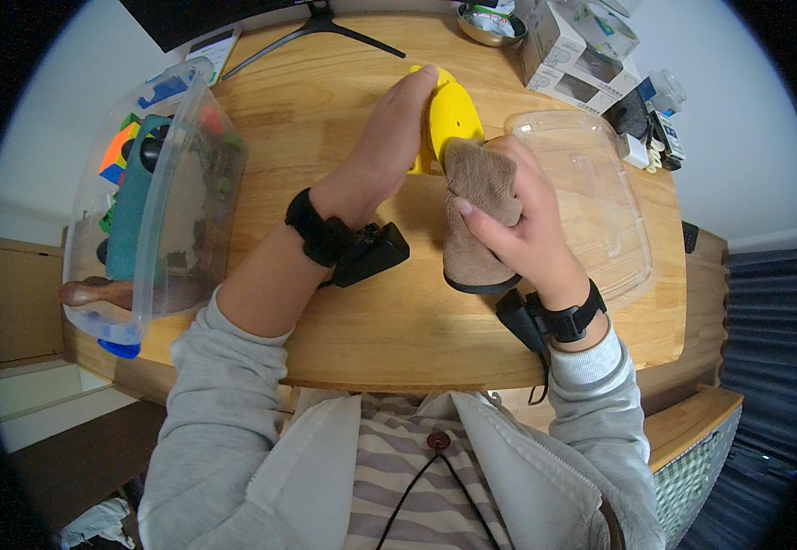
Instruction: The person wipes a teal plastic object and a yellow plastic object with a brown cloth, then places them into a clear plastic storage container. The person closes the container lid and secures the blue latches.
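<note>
A yellow plastic object [455, 115], its kind unclear, is held above the wooden table in front of me. My left hand [391, 137] grips it along its left side, with the thumb near its top; the other fingers are hidden behind it. A brown cloth [482, 220] with a dark edge is bunched in my right hand [526, 213] and touches the lower end of the yellow object. Both my wrists wear black straps with small black devices.
An open clear plastic bin [144, 234] at the left holds a puzzle cube [120, 152] and other toys. A clear plastic lid [598, 206] lies at the right. Behind stand a monitor stand [319, 24], a bowl [491, 31] and white boxes [577, 65]. Small items sit at the right edge.
</note>
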`<state>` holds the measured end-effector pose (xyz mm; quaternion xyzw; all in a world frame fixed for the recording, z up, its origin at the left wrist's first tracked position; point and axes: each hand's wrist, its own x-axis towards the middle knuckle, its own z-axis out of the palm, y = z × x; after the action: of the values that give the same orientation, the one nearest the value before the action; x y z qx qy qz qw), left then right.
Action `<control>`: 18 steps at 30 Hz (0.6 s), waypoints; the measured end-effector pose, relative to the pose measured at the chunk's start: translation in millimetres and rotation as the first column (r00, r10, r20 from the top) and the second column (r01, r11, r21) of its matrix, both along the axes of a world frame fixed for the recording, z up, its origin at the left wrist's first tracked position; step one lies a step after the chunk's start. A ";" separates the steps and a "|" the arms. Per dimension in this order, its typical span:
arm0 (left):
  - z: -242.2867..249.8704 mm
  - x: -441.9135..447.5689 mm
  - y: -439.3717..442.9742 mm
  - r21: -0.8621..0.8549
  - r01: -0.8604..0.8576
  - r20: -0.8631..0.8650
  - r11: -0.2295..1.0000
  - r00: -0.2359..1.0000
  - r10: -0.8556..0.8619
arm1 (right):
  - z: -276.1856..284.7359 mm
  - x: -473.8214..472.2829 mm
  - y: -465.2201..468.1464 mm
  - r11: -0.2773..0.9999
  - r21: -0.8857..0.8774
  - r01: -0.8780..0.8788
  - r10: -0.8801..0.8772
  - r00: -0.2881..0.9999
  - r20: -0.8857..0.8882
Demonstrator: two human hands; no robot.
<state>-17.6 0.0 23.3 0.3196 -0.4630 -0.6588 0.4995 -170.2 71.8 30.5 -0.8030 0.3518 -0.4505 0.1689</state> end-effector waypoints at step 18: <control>-13.4 -15.6 14.1 -0.438 0.098 0.371 0.894 0.925 0.080 | -5.3 4.8 3.1 0.976 0.103 0.193 -0.214 0.940 0.265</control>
<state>-33.2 14.1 9.9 0.3147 -0.6915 -0.4620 0.4576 -165.4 75.0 25.2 -0.6850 0.4228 -0.5589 0.1990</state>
